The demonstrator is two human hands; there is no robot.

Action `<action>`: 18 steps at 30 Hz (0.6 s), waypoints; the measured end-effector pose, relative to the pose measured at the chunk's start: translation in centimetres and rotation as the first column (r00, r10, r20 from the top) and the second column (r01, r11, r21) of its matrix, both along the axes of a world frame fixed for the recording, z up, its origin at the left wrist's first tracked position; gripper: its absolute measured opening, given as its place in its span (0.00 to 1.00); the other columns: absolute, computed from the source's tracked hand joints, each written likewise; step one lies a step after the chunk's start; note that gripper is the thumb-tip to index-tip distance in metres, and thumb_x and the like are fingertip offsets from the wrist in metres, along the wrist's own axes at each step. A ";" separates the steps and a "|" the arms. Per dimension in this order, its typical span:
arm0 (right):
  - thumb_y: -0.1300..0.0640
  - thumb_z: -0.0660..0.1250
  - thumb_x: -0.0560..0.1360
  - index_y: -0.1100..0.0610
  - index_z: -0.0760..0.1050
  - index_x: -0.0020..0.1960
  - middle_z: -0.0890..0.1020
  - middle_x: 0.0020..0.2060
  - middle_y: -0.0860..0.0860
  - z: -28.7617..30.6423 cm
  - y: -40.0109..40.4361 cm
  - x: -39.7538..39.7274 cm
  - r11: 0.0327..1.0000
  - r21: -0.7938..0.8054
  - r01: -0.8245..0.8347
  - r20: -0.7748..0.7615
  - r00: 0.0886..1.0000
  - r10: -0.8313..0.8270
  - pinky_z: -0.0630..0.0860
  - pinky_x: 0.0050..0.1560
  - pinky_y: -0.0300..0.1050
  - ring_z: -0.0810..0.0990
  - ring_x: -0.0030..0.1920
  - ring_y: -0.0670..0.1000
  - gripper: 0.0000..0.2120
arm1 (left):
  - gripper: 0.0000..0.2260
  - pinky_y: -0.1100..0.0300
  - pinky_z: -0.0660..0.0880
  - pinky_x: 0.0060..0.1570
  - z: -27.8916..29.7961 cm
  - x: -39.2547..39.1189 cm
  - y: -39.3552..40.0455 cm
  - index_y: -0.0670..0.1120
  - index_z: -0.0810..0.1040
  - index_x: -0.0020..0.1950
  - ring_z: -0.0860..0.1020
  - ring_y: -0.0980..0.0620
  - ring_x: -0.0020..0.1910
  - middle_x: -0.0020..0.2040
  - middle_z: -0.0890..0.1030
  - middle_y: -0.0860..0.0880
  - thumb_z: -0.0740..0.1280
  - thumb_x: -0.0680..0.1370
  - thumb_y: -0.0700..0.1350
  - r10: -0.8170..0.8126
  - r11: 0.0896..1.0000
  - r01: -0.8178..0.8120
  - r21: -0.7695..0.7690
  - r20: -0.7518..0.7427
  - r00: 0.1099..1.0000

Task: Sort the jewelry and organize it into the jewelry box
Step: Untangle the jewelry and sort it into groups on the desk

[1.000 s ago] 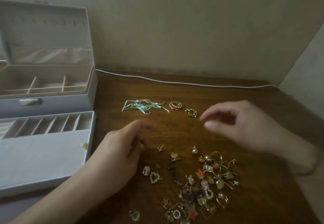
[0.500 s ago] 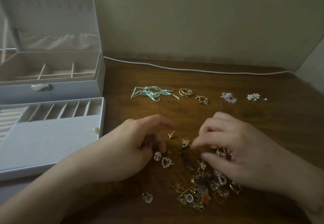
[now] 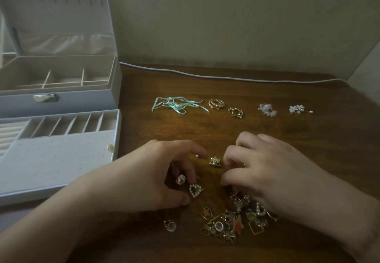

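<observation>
A tangled pile of small gold jewelry [image 3: 230, 224] lies on the wooden table [image 3: 267, 139] near me. My right hand [image 3: 267, 172] rests over the pile's top right with its fingers curled down; the fingertips are partly hidden. My left hand [image 3: 152, 176] lies to the left, its index finger stretched toward a gold star piece [image 3: 214, 161] between the hands. A pearl heart [image 3: 195, 190] and an oval charm [image 3: 180, 179] lie by my left fingers. The white jewelry box [image 3: 115, 81] stands open at the left, with its tray [image 3: 61, 153] pulled out.
Sorted pieces lie in a row further back: mint ribbon [image 3: 176, 105], gold rings [image 3: 216, 104], gold earring [image 3: 236, 112], and two white flower pieces [image 3: 267, 109] [image 3: 297, 109]. A white cable [image 3: 226, 77] runs along the wall. A loose ring [image 3: 171, 225] lies near the front.
Both hands have dropped from above the table toward the pile. My right hand now covers the pile's upper right, and my left index finger has reached toward the star.
</observation>
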State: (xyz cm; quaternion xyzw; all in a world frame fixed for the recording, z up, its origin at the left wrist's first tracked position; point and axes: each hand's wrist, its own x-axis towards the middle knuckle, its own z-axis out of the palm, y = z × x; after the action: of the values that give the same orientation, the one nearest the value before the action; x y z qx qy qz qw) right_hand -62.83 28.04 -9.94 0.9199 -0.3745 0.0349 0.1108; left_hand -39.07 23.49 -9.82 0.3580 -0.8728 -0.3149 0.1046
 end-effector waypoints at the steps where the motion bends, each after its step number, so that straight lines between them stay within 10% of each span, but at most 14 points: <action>1: 0.51 0.71 0.67 0.42 0.81 0.43 0.77 0.41 0.43 0.0 0.1 -0.1 1.000 0.010 0.003 -0.001 1.000 -0.003 0.74 0.34 0.45 0.74 0.43 0.49 0.06 | 0.31 0.65 0.73 0.49 -0.1 0.0 0.0 0.65 0.70 0.66 0.77 0.60 0.52 0.49 0.81 0.64 0.79 0.68 0.49 -0.002 1.000 0.002 0.001 -0.004 1.000; 7: 0.46 0.64 0.72 0.41 0.79 0.43 0.76 0.42 0.41 -0.1 0.1 -0.6 1.000 0.023 0.021 0.053 0.998 -0.023 0.74 0.37 0.44 0.73 0.45 0.47 0.05 | 0.25 0.63 0.74 0.49 -0.2 0.0 -0.1 0.62 0.74 0.65 0.78 0.58 0.53 0.51 0.81 0.62 0.77 0.70 0.56 -0.040 0.999 0.038 -0.029 -0.057 0.998; 18: 0.41 0.64 0.72 0.41 0.70 0.51 0.79 0.40 0.38 -0.1 0.6 2.5 0.969 0.222 0.113 0.620 0.751 -0.229 0.78 0.39 0.42 0.80 0.43 0.41 0.09 | 0.07 0.71 0.72 0.41 -1.2 -1.4 0.7 0.58 0.84 0.43 0.82 0.57 0.41 0.38 0.84 0.58 0.73 0.69 0.59 0.195 0.966 -0.249 -0.068 -0.442 0.875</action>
State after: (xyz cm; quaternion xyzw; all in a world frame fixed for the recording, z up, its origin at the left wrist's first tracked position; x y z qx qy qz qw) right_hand -60.33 28.67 -10.01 0.8203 -0.4740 0.3041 -0.0999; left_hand -40.44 24.23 -11.00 0.3699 -0.7986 -0.3181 0.3526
